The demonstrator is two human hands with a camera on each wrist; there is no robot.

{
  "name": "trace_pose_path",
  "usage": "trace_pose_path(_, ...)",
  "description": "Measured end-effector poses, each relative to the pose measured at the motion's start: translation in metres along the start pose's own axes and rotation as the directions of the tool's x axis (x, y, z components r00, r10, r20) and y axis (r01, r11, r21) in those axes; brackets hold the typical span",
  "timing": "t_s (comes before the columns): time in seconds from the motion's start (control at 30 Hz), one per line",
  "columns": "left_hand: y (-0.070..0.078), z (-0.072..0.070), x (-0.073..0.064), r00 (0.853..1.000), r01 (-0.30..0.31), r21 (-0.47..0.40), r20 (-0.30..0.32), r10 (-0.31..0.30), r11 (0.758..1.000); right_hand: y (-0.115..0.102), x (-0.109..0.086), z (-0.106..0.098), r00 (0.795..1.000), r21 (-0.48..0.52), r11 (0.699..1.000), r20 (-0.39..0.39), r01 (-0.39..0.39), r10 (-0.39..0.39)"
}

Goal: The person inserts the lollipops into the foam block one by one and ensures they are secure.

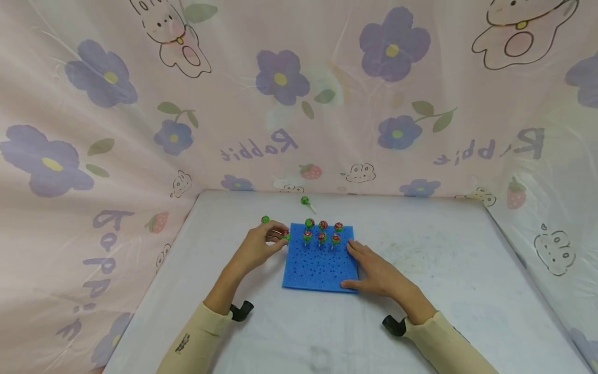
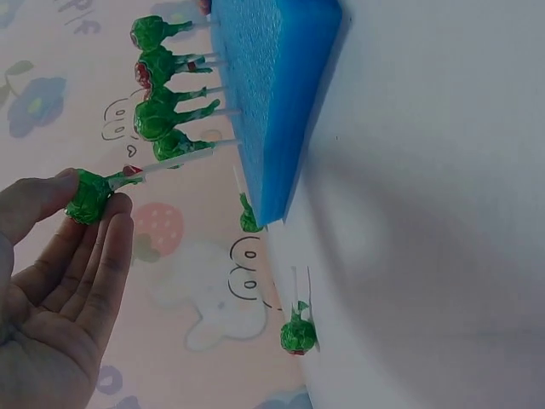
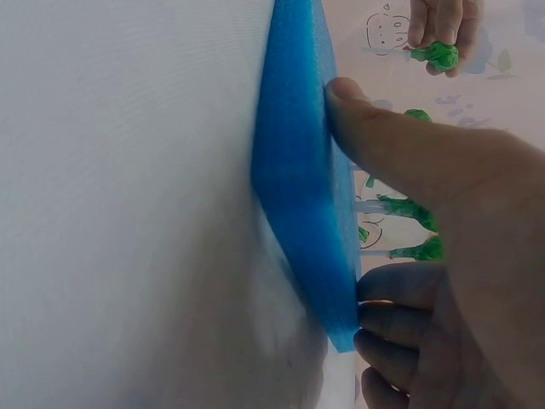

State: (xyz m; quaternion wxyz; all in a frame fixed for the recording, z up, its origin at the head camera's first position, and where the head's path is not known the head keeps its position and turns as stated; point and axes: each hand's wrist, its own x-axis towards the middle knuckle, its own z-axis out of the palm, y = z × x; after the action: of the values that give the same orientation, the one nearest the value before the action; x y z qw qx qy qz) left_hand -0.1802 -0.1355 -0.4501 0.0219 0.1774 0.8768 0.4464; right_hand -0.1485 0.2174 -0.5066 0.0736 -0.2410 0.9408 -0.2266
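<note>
1. We had the right hand [image 1: 377, 271] on the right edge of the foam [image 1: 322, 279], thumb and fingers spread apart; near rows were free.
2. Left hand [image 1: 259, 244] pinched a pop [image 2: 88, 201] just by the left edge; likely planting step, next needing stick-to-hole alignment.
3. Six pops [image 1: 322, 237] stood farther back; two loose pops [image 1: 305, 200] lay left and beyond, table [image 1: 434, 249] open rightward.
</note>
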Motion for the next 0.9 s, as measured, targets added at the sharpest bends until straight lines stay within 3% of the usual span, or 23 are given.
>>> trace_pose_path(0.4,0.01,0.012,-0.003,0.998,-0.024,-0.028,0.059,0.026,0.999,0.001,0.0,-0.001,1.0,0.001,1.0,-0.001,0.0,0.0)
trace_pose_path(0.9,0.008,0.027,-0.003,0.995,-0.033,-0.043,0.087,0.037,0.999,0.002,-0.001,0.0,1.0,0.001,1.0,0.003,-0.001,0.001)
